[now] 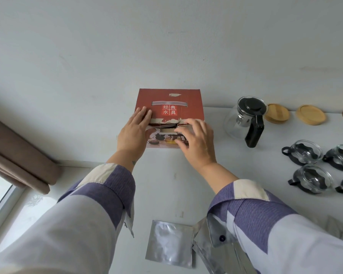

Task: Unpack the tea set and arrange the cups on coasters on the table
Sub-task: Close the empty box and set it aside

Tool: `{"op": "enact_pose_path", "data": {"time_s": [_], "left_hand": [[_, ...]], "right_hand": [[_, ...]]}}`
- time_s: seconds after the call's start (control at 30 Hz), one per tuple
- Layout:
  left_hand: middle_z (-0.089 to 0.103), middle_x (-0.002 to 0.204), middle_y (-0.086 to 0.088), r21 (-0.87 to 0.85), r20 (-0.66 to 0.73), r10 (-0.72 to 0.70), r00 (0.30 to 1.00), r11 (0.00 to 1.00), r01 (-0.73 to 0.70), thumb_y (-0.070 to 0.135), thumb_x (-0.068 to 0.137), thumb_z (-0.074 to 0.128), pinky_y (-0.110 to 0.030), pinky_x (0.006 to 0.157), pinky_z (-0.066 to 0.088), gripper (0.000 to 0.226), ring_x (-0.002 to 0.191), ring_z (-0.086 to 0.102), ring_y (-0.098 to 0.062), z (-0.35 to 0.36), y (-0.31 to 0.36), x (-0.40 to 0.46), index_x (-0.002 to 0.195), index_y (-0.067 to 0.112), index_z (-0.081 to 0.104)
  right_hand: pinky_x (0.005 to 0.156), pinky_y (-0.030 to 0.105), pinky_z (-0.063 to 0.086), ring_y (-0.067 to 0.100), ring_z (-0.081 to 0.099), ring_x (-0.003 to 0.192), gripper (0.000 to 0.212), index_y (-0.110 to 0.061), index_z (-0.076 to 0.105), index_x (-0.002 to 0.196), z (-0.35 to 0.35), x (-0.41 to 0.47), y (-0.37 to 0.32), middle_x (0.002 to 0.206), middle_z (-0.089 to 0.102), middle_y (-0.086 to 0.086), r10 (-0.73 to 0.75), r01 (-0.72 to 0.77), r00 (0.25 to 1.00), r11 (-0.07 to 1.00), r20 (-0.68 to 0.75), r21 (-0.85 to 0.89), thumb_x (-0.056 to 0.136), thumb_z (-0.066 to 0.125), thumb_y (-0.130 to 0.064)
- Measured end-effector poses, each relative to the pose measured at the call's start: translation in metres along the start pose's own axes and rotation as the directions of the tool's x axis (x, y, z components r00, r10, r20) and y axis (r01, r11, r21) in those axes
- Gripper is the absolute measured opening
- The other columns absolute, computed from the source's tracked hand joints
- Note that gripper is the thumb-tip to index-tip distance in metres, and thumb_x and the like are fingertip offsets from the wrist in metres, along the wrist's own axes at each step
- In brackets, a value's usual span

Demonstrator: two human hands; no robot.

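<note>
A red cardboard tea-set box (186,99) stands against the wall at the back of the white table (166,184). My left hand (134,131) lies flat on the box's top left flap. My right hand (196,141) has its fingers spread over the torn front flap, touching it. To the right stands a glass teapot (238,119) with a black lid and handle. Two round wooden coasters (276,113) (310,114) lie behind it. Several glass cups with black holders (303,152) (313,178) sit at the right edge, directly on the table.
Silver foil pouches (170,244) lie near the table's front edge, between my sleeves. A brown curtain (18,155) and a window (0,194) are at the left. A white wall rises right behind the box.
</note>
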State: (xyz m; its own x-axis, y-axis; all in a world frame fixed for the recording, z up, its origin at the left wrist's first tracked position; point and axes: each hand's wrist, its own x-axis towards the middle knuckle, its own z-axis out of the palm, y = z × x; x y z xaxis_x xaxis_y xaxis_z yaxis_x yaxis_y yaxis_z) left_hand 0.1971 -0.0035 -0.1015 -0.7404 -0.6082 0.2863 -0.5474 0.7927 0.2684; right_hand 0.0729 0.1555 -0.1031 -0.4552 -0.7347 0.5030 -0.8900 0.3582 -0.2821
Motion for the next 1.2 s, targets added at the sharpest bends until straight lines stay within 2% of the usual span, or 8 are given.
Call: {"op": "enact_pose_path", "data": {"time_s": [0.17, 0.3, 0.4, 0.5, 0.73, 0.87, 1.03, 1.2], "left_hand": [[0.019, 0.157, 0.002, 0.003, 0.001, -0.009, 1.0, 1.0, 0.009, 0.04, 0.094, 0.048, -0.03, 0.115, 0.021, 0.064, 0.145, 0.01, -0.015, 0.003, 0.005, -0.002, 0.149, 0.017, 0.023], [0.019, 0.157, 0.004, -0.042, -0.01, -0.027, 1.0, 0.999, 0.027, 0.046, 0.097, 0.036, -0.029, 0.115, 0.019, 0.06, 0.145, 0.009, -0.012, 0.001, 0.004, -0.003, 0.148, 0.018, 0.025], [0.023, 0.156, 0.006, -0.082, -0.045, -0.065, 0.997, 0.995, 0.061, 0.05, 0.096, 0.033, -0.027, 0.113, 0.018, 0.06, 0.145, 0.01, -0.009, 0.003, 0.008, -0.003, 0.147, 0.02, 0.029], [0.025, 0.154, 0.008, -0.076, -0.071, -0.106, 0.992, 0.992, 0.101, 0.058, 0.091, 0.039, -0.027, 0.112, 0.021, 0.065, 0.144, 0.012, -0.007, 0.006, 0.011, -0.002, 0.146, 0.022, 0.032], [0.025, 0.155, 0.006, -0.036, -0.087, -0.119, 0.989, 0.993, 0.117, 0.063, 0.088, 0.04, -0.029, 0.112, 0.023, 0.068, 0.144, 0.013, -0.01, 0.009, 0.014, -0.001, 0.145, 0.027, 0.032], [0.018, 0.157, 0.002, 0.064, -0.025, -0.055, 0.998, 0.996, 0.056, 0.07, 0.08, 0.046, -0.036, 0.108, 0.032, 0.08, 0.145, 0.009, -0.015, 0.006, 0.012, -0.004, 0.147, 0.031, 0.025], [0.019, 0.157, 0.003, 0.084, -0.008, -0.077, 0.997, 0.993, 0.078, 0.066, 0.085, 0.042, -0.038, 0.107, 0.035, 0.072, 0.145, 0.01, -0.014, 0.006, 0.014, -0.001, 0.147, 0.033, 0.024], [0.024, 0.155, 0.004, 0.098, -0.012, -0.087, 0.996, 0.991, 0.087, 0.065, 0.086, 0.039, -0.038, 0.106, 0.037, 0.068, 0.145, 0.015, -0.014, 0.003, 0.014, 0.002, 0.145, 0.033, 0.029]], "right_hand": [[0.091, 0.045, 0.042, 0.031, 0.058, 0.102, 0.015, -0.025, 0.075, 0.094, 0.001, 0.011, -0.004, 0.107, 0.065, 0.006, 0.014, -0.014, 0.999, 1.0, -0.044, -0.007, 0.082, 0.067, -0.028], [0.093, 0.044, 0.038, 0.031, 0.056, 0.103, 0.016, -0.025, 0.075, 0.093, 0.0, 0.015, -0.01, 0.109, 0.064, 0.005, 0.083, -0.084, 0.995, 0.996, -0.048, -0.02, 0.086, 0.06, -0.024], [0.093, 0.043, 0.036, 0.029, 0.055, 0.103, 0.015, -0.025, 0.075, 0.092, 0.001, 0.018, -0.018, 0.109, 0.063, 0.002, 0.155, -0.156, 0.987, 0.988, -0.049, -0.011, 0.083, 0.062, -0.024], [0.093, 0.043, 0.036, 0.028, 0.055, 0.103, 0.016, -0.026, 0.074, 0.094, 0.002, 0.017, -0.02, 0.108, 0.063, 0.001, 0.186, -0.186, 0.981, 0.983, -0.051, 0.006, 0.08, 0.067, -0.024], [0.091, 0.04, 0.036, 0.026, 0.057, 0.096, 0.008, -0.026, 0.074, 0.078, 0.0, 0.021, -0.018, 0.098, 0.065, -0.001, 0.161, -0.157, 0.985, 0.986, -0.058, 0.059, 0.079, 0.069, -0.02], [0.093, 0.042, 0.036, 0.027, 0.057, 0.097, 0.01, -0.026, 0.076, 0.083, 0.0, 0.023, -0.016, 0.1, 0.065, 0.0, 0.134, -0.133, 0.99, 0.99, -0.033, 0.049, 0.081, 0.067, -0.022], [0.09, 0.041, 0.038, 0.027, 0.057, 0.097, 0.014, -0.027, 0.076, 0.093, -0.001, 0.025, -0.013, 0.105, 0.066, 0.001, 0.1, -0.1, 0.995, 0.995, -0.011, 0.002, 0.083, 0.066, -0.025], [0.078, 0.039, 0.045, 0.029, 0.06, 0.089, 0.013, -0.025, 0.077, 0.089, -0.004, 0.028, -0.013, 0.103, 0.07, 0.001, 0.061, -0.059, 0.997, 0.997, -0.041, 0.039, 0.08, 0.07, -0.02]]}}
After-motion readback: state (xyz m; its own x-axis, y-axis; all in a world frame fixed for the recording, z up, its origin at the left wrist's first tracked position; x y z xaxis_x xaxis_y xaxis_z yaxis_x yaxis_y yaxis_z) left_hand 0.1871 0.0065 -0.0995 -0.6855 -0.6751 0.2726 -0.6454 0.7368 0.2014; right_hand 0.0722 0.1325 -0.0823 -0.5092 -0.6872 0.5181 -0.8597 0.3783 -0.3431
